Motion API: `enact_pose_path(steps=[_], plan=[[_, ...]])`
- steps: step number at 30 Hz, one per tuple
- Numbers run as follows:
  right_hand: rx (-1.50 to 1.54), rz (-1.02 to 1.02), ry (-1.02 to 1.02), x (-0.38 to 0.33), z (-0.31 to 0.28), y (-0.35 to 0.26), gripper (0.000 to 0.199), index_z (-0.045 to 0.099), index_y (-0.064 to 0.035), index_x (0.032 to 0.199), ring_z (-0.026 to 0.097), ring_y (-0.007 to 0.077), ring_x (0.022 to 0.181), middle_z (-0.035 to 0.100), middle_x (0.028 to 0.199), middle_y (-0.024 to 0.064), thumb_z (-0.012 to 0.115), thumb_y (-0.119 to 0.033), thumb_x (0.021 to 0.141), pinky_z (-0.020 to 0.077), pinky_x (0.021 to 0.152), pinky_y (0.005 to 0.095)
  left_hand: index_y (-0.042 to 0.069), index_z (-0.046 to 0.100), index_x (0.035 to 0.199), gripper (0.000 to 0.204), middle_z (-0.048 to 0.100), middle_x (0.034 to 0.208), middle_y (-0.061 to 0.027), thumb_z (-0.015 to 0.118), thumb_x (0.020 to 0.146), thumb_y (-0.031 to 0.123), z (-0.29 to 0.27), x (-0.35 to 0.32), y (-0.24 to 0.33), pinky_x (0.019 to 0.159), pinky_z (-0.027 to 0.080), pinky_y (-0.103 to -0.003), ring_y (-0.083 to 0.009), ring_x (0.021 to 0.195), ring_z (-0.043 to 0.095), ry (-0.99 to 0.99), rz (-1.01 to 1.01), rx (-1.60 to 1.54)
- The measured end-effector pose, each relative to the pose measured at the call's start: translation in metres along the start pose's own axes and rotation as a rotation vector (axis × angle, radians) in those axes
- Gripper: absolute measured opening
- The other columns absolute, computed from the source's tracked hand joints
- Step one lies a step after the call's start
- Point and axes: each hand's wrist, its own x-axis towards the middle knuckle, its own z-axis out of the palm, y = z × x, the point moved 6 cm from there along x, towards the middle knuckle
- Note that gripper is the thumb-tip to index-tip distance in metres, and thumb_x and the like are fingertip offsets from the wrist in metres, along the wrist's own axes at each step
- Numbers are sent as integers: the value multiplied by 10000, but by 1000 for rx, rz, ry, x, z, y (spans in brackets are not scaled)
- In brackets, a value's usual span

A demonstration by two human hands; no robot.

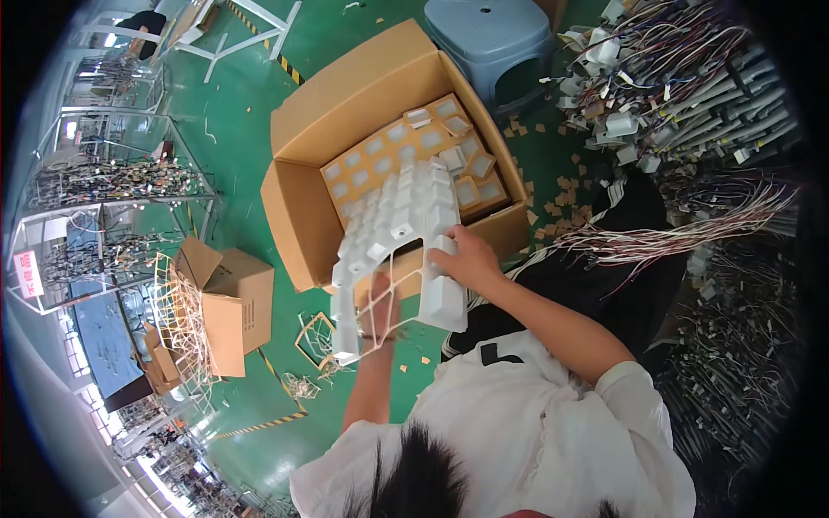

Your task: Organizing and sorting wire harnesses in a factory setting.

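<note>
A white moulded sheet [393,211] of many block-shaped cups is held tilted over an open cardboard box. Its near part is a thin open lattice between two rows of blocks. My right hand [466,259] grips the sheet's right edge, fingers closed around a white block. Behind the lattice is my left hand [380,302], seen through the gaps; its fingers are largely hidden, so its grip is unclear. Inside the cardboard box [298,229] lies a brown card divider [371,164] with pale square windows. Loose card pieces [475,164] rest on its right side.
A blue-grey stool [488,39] stands beyond the box. Bundles of cables [691,95] are heaped at the right, with loose wires [682,233] across my leg. At left, a smaller carton [237,302] adjoins pale lattice scraps [181,319]. Card scraps [561,203] litter the green floor.
</note>
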Motion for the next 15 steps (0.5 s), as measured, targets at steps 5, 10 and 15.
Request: enact_pose_path(steps=[5,10,15], plan=[[-151,-28,-138,-12,9,-9,614,526,-37,1107,624,332,886,634,959,192,657,-478,701,479,774,413,170,-67,1459,1058,285,1414,-128,664,728,-57,104,-26,104,1043,324,-360,-242,1267,354,-277,-244,-417],[-221,-91,-215,-18,2,-30,668,510,-44,1117,616,336,915,615,1014,198,673,-520,679,481,777,420,126,135,1455,794,304,1434,-141,623,829,131,116,-3,137,1009,370,-363,-254,1236,406,-259,-412,-696],[-524,-313,-245,-29,9,-36,707,499,-31,1129,601,335,912,573,1043,186,710,-506,649,487,779,400,37,384,1325,495,522,1224,-96,372,963,374,126,-6,120,883,465,-313,-185,1050,547,-197,-452,-745]])
